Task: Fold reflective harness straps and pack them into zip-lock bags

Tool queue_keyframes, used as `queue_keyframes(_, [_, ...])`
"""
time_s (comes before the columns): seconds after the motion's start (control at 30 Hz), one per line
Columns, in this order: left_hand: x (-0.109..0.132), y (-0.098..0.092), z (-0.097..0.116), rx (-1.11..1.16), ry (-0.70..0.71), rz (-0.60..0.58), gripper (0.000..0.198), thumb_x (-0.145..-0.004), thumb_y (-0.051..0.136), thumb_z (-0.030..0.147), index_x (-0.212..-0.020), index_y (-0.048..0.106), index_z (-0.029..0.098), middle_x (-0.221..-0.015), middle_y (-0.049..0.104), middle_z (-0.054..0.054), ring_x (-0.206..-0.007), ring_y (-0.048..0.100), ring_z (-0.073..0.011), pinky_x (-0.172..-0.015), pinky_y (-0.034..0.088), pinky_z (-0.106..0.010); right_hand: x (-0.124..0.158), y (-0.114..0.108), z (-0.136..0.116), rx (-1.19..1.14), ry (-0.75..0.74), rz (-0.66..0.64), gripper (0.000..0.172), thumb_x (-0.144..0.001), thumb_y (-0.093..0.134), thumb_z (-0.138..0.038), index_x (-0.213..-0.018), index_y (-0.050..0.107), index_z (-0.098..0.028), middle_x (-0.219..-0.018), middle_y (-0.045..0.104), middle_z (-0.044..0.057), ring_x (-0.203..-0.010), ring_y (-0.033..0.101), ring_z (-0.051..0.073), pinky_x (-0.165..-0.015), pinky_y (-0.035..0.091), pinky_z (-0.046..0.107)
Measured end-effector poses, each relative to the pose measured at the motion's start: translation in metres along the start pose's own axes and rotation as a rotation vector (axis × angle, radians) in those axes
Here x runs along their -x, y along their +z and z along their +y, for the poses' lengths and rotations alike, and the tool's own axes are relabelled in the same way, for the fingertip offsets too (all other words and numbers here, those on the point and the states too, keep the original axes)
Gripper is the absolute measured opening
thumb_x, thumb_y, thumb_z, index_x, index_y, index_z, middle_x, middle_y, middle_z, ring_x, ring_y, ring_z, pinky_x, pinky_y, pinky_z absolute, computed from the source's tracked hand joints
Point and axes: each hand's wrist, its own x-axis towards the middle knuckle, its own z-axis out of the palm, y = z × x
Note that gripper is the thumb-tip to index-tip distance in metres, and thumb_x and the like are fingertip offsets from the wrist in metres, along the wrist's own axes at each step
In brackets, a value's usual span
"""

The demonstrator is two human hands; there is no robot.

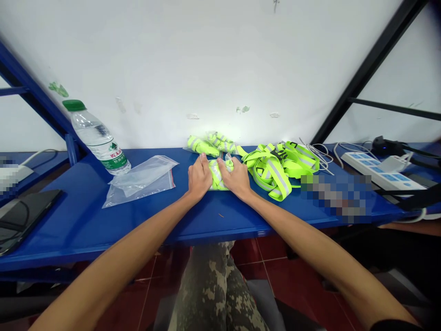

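Both my hands grip a clear bag with a folded neon-yellow reflective strap point(217, 175) inside, low over the blue tabletop. My left hand point(200, 177) is closed on its left side, thumb on top. On the right side, my right hand point(237, 177) is closed with its thumb pressing near the bag's top. Just behind them, against the wall, lie more bagged yellow straps point(210, 143). To the right of my right hand is a loose heap of yellow reflective straps point(272, 170) with black buckles. Flat clear zip bags point(143, 179) lie left of my left hand.
A water bottle point(99, 140) with a green cap stands at the back left. A dark phone-like slab point(27, 216) rests at the far left. Rightward are a white cable point(324, 156), a power strip point(382, 170) and a black frame bar point(361, 73).
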Motion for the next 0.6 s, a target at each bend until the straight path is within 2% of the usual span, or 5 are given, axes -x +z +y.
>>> queue_keyframes(0.17, [-0.0001,-0.0011,0.0033,-0.124,0.013,-0.026,0.057,-0.101,0.014,0.047,-0.091,0.062,0.019,-0.092,0.071,-0.013,-0.091,0.066,-0.0260,-0.083,0.041,-0.034,-0.0021,0.0030,0.0045,0.042,-0.070,0.030,0.037,-0.093,0.044,-0.053,-0.078,0.056,-0.021,-0.074,0.069,0.010,-0.073,0.066,0.025,-0.066,0.041,0.030])
queue_keyframes(0.33, [0.0005,-0.0028,0.0047,-0.137,0.035,-0.021,0.059,-0.101,0.013,0.048,-0.089,0.063,0.019,-0.088,0.071,-0.013,-0.087,0.067,-0.0252,-0.080,0.042,-0.033,-0.0015,0.0026,0.0071,-0.003,-0.084,0.048,0.037,-0.093,0.044,-0.052,-0.074,0.051,-0.022,-0.070,0.065,0.005,-0.068,0.062,0.021,-0.065,0.039,0.029])
queue_keyframes(0.47, [-0.0022,-0.0062,0.0047,-0.131,-0.034,-0.005,0.064,-0.101,0.013,0.051,-0.078,0.063,0.019,-0.083,0.072,-0.013,-0.081,0.066,-0.0241,-0.075,0.040,-0.033,0.0001,0.0006,0.0031,-0.062,-0.050,0.050,0.039,-0.091,0.046,-0.056,-0.072,0.049,-0.023,-0.067,0.060,0.001,-0.064,0.057,0.019,-0.063,0.038,0.028])
queue_keyframes(0.6, [-0.0060,-0.0091,0.0040,-0.156,-0.089,-0.001,0.070,-0.100,0.009,0.054,-0.071,0.062,0.019,-0.081,0.071,-0.013,-0.078,0.065,-0.0236,-0.075,0.041,-0.033,0.0021,-0.0009,-0.0018,-0.128,-0.023,0.016,0.041,-0.084,0.054,-0.062,-0.078,0.053,-0.022,-0.068,0.060,0.000,-0.063,0.055,0.017,-0.061,0.039,0.027])
